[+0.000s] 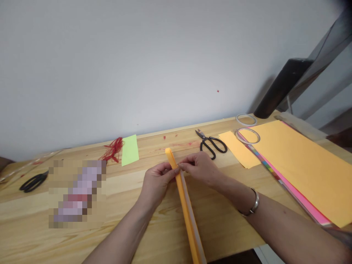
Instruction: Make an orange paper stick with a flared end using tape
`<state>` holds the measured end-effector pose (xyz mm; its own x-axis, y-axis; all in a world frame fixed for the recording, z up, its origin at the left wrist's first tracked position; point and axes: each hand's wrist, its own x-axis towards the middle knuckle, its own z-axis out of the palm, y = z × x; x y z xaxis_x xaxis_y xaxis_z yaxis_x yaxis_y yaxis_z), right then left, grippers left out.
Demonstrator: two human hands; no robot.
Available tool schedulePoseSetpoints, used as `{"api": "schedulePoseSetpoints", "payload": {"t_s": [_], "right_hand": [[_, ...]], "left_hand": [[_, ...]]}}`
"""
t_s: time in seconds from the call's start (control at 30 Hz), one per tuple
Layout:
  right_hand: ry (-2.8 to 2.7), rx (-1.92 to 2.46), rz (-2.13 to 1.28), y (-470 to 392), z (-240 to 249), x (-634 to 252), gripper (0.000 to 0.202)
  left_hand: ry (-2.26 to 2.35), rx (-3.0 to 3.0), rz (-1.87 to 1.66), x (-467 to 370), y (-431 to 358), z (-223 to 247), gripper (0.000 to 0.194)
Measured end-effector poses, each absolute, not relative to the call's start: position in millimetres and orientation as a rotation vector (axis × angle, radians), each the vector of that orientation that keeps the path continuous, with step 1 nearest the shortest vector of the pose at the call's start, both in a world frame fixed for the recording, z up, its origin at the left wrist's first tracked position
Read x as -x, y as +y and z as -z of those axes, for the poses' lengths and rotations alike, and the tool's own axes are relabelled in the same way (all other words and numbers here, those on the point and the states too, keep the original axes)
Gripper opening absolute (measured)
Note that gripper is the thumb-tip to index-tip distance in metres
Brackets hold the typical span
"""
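Observation:
A long, narrow folded strip of orange paper [183, 200] runs from mid-table toward me. My left hand [158, 183] is closed on it near its far end, thumb on top. Along the strip's right side lies a pale, tape-like band [189, 205]. At that band's upper end, my right hand [202, 168] is closed in a pinch against the paper's edge. Whatever is between those right fingertips is too small to make out. Black-handled scissors [211, 141] lie just beyond my right hand, blades pointing away and slightly left.
Two tape rolls [258, 136] lie by an orange paper stack [308, 165], with pink sheets beneath. A smaller orange sheet [239, 150] is beside it. Leftward are a green paper [130, 150], red threads [113, 149], a pixelated item and black handles [34, 182]. A black cylinder [283, 88] leans at back right.

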<state>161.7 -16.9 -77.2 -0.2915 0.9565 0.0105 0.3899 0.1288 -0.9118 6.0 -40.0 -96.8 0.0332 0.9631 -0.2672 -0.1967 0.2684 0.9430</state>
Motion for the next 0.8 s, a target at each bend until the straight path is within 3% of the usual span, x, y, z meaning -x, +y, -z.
{"api": "schedulePoseSetpoints", "payload": {"t_s": [0.2,0.8], "right_hand": [[-1.729,1.240,-0.849,-17.6,76.9,-161.7,0.010],[-1.851,1.138,-0.871,-14.7,81.4,-162.2,0.009]], "left_hand": [[1.166,-0.846,-1.107,-6.2,-39.0,96.8,0.021],[1.040,-0.778,-1.077,-4.7,-38.7,94.9,0.018]]}}
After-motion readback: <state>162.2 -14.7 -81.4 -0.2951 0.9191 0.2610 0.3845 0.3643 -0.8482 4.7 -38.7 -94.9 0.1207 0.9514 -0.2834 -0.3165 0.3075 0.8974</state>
